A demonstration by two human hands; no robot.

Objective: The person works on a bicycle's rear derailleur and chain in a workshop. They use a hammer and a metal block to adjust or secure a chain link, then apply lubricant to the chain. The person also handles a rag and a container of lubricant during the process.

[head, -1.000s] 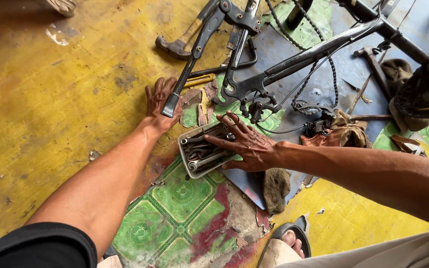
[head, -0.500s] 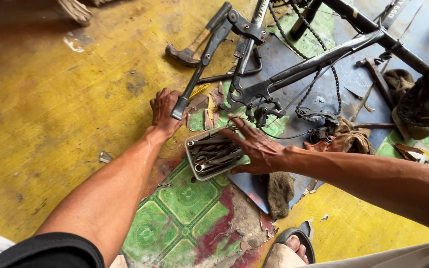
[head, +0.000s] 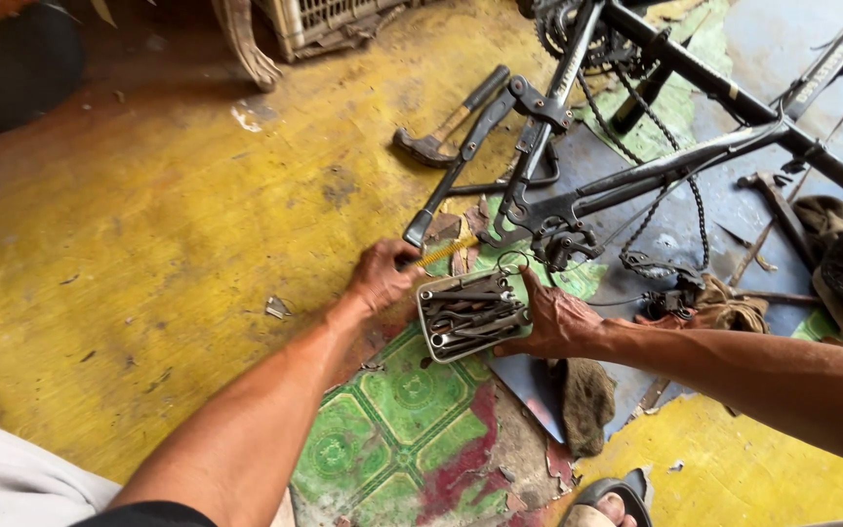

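Picking a tool: left hand (head: pixel 380 278) grips a yellow-handled tool (head: pixel 444 254), at 10 o'clock from the tray (head: pixel 470 314); right hand (head: pixel 555 320) steadies the tray's 3 o'clock edge. Lifting it clear probably comes next.

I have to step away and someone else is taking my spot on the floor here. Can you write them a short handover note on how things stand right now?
Left hand: closed on a thin yellow-handled tool, low on the floor.
Right hand: gripping the right edge of the metal tray of wrenches, which rests on the green patterned mat.
The bicycle frame lies just beyond, with its chain hanging slack. A hammer lies at upper left, a rag below the right hand.
Done: one tool picked up. Left: any work on the frame; neither hand touches it.
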